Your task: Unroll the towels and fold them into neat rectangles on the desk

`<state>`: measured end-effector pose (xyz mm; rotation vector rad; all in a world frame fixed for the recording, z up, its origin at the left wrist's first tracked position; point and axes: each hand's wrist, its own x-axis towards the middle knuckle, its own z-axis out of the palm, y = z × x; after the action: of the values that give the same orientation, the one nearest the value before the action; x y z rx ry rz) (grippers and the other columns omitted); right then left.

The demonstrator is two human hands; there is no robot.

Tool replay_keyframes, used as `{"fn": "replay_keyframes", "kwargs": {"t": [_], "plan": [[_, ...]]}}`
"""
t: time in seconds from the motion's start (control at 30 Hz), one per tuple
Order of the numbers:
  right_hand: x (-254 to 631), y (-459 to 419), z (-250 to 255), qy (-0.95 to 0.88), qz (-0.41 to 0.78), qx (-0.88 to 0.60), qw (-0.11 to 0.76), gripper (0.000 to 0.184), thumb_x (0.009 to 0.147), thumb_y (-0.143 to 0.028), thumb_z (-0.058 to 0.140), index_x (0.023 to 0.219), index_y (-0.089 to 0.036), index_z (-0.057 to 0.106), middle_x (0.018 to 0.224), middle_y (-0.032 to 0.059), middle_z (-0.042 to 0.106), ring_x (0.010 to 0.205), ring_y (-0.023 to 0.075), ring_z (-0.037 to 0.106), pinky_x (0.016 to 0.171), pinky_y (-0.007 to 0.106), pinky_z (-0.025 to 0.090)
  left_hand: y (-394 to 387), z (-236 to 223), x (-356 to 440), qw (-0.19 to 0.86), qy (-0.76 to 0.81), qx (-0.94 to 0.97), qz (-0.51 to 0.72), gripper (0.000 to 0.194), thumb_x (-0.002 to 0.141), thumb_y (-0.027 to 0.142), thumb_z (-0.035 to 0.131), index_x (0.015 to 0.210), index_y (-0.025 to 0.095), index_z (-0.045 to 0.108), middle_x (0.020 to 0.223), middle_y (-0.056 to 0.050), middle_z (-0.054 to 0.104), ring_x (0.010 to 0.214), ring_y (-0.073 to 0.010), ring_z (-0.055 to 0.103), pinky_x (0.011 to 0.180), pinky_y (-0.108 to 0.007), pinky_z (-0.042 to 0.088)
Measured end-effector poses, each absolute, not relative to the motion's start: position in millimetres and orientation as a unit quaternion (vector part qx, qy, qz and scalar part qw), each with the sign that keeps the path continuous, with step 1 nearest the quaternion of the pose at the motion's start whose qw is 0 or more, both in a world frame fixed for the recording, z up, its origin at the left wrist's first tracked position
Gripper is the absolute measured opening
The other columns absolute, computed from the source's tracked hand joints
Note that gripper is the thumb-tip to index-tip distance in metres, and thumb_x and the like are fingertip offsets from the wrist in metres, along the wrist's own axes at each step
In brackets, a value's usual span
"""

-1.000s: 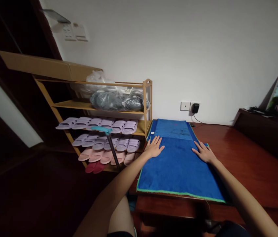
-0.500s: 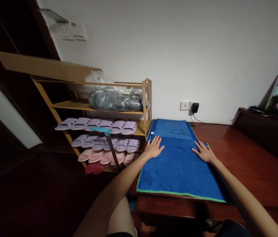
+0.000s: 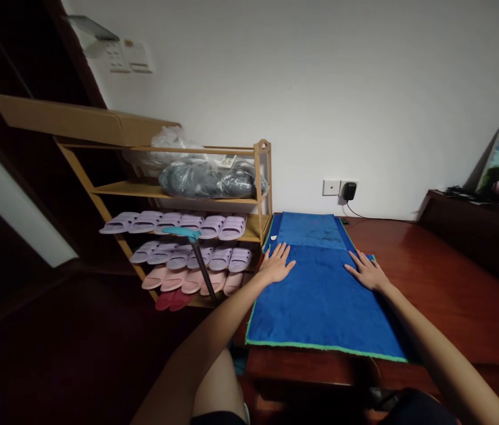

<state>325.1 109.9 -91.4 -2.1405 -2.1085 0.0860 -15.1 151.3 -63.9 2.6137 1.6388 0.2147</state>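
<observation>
Left hand (image 3: 277,264) and right hand (image 3: 368,273) flat, fingers spread, gripping nothing; likely keeping green-edged blue cloth (image 3: 320,301) smooth.

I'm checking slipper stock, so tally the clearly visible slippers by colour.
Lavender slippers: 12
Pink slippers: 5
Red slippers: 2
Total: 19 in clear view; more may be hidden at the lower right.

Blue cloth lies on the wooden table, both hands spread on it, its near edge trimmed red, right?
Not red: the head view shows green trim along the near edge of the blue cloth. The rest holds: it lies on the wooden table, left hand and right hand spread on it.
</observation>
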Motion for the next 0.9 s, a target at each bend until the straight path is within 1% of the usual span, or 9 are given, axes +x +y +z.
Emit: {"fn": "replay_keyframes", "kwargs": {"t": [0.2, 0.47, 0.67, 0.9], "plan": [[324.7, 108.3, -91.4, -0.702, 0.029, -0.708, 0.068, 0.079, 0.085, -0.072, 0.015, 0.149, -0.027, 0.016, 0.155, 0.0039, 0.012, 0.142, 0.0191, 0.008, 0.115, 0.045, 0.01, 148.7, -63.1, -15.2, 0.025, 0.529, 0.845, 0.071, 0.066, 0.093, 0.056, 0.017, 0.148, 0.019, 0.019, 0.156, -0.005, 0.01, 0.143, -0.0207, 0.005, 0.113, -0.049, 0.009], [325.4, 106.6, -93.2, -0.701, 0.028, -0.71, 0.07, 0.077, 0.085, -0.071, 0.016, 0.149, -0.028, 0.015, 0.155, 0.0045, 0.013, 0.142, 0.0182, 0.009, 0.115, 0.045, 0.01, 147.7, -64.8, -15.5, 0.025, 0.529, 0.845, 0.074, 0.066, 0.093, 0.056, 0.018, 0.148, 0.021, 0.018, 0.156, -0.004, 0.01, 0.143, -0.0211, 0.005, 0.113, -0.048, 0.009], [325.4, 106.3, -93.0, -0.7, 0.028, -0.71, 0.071, 0.079, 0.085, -0.073, 0.016, 0.149, -0.028, 0.016, 0.155, 0.0041, 0.013, 0.142, 0.0196, 0.009, 0.114, 0.045, 0.01, 147.6, -64.7, -15.6, 0.027, 0.528, 0.846, 0.074, 0.066, 0.093, 0.056, 0.018, 0.149, 0.021, 0.018, 0.156, -0.004, 0.011, 0.143, -0.0217, 0.004, 0.113, -0.049, 0.009], [324.5, 105.5, -92.1, -0.7, 0.028, -0.71, 0.072, 0.079, 0.084, -0.073, 0.015, 0.149, -0.028, 0.016, 0.155, 0.0046, 0.012, 0.142, 0.0183, 0.008, 0.115, 0.045, 0.009, 146.2, -63.2, -16.0, 0.028, 0.529, 0.845, 0.072, 0.067, 0.093, 0.056, 0.017, 0.148, 0.019, 0.018, 0.156, -0.004, 0.009, 0.143, -0.02, 0.004, 0.113, -0.049, 0.009]]}}
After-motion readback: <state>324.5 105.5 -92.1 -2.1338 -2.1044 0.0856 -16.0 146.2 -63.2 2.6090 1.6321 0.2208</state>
